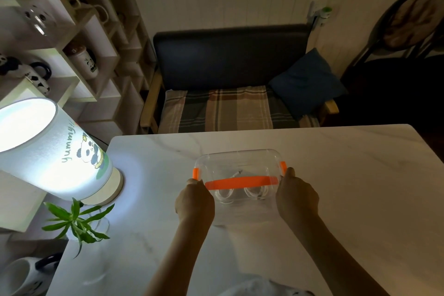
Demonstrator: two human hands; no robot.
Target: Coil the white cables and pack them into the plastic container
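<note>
Scanning from the left, we note a lit lamp (51, 149) cut off at the frame edge, then a small plant (77, 218). Our left hand (195, 202) and right hand (296, 197) clasp the ends of the plastic container (237, 163) on the tabletop (360, 175); fingertips hidden. White cables (236, 193) lie inside, blurred through its wall.
</note>
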